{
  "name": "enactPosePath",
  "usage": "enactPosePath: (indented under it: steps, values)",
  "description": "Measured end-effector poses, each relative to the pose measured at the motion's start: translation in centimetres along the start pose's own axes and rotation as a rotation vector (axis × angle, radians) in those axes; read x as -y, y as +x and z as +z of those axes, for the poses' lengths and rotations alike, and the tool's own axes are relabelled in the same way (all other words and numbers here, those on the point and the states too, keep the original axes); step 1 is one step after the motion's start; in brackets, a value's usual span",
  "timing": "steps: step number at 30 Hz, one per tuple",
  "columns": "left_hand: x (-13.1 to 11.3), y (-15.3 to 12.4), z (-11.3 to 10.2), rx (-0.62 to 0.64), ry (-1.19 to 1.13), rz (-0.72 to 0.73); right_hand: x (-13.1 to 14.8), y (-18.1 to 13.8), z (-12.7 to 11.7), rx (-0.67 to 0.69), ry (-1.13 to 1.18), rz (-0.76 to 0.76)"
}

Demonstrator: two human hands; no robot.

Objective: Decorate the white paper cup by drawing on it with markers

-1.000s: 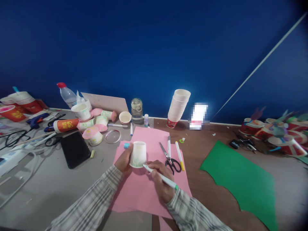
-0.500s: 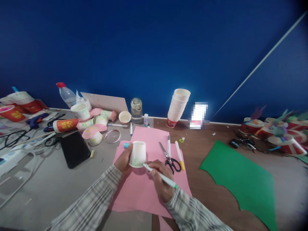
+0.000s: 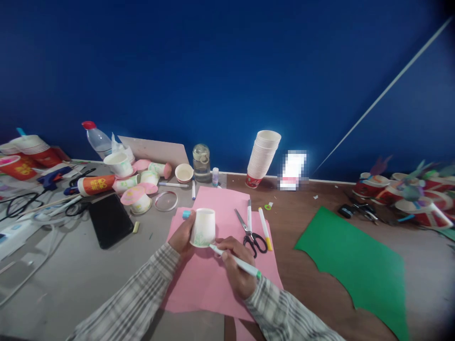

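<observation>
Gripping upturned paper cup (image 3: 203,226) on pink sheet (image 3: 213,293), mid-table toward near edge: left hand (image 3: 182,237) wrapped round its side. Right hand (image 3: 235,267) pinching marker (image 3: 237,260), tip touching cup's lower rim. Scissors (image 3: 250,231) just right. Loose cups (image 3: 140,201) crowd far-left edge. Bare table (image 3: 71,279) toward near-left corner. Green sheet (image 3: 351,265) well apart, right.

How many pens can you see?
5 pens: one in the right hand, tip at the cup; two beside the scissors on the pink paper; two on the table behind that paper, near the glass jar. More may be hidden in the clutter on the left.
</observation>
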State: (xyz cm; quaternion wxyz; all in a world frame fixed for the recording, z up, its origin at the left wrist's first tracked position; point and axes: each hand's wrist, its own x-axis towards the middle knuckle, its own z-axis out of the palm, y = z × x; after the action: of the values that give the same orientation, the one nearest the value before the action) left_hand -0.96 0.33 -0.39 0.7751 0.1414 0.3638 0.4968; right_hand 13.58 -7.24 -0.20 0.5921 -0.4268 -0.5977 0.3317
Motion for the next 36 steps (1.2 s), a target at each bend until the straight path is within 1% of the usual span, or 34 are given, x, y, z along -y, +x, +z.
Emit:
enactPosePath:
  steps: [3,9,15,20,23,28,36]
  values:
    - [-0.04,-0.05,0.05,-0.007,0.015,-0.009,0.16,0.06,-0.21,-0.015,0.019,0.031]
    - [-0.03,-0.06,0.02,-0.01,0.017,0.004,-0.36,-0.17,-0.08,0.023,0.073,0.031]
    - [0.06,-0.04,0.0,0.003,0.033,-0.008,-0.27,-0.11,0.01,0.027,0.03,0.021]
    - [0.01,-0.23,0.08,0.026,0.032,-0.006,0.41,0.21,-0.33,-0.024,0.058,0.058]
    - [-0.06,-0.27,0.08,0.028,0.026,-0.011,0.48,0.26,-0.4,0.0,0.091,0.045]
    - [-0.12,-0.29,0.15,0.034,0.05,-0.017,0.0,0.05,-0.22,0.028,0.083,0.048]
    - [-0.22,-0.45,0.34,0.04,0.04,-0.013,0.02,0.11,-0.18,0.013,0.062,0.054]
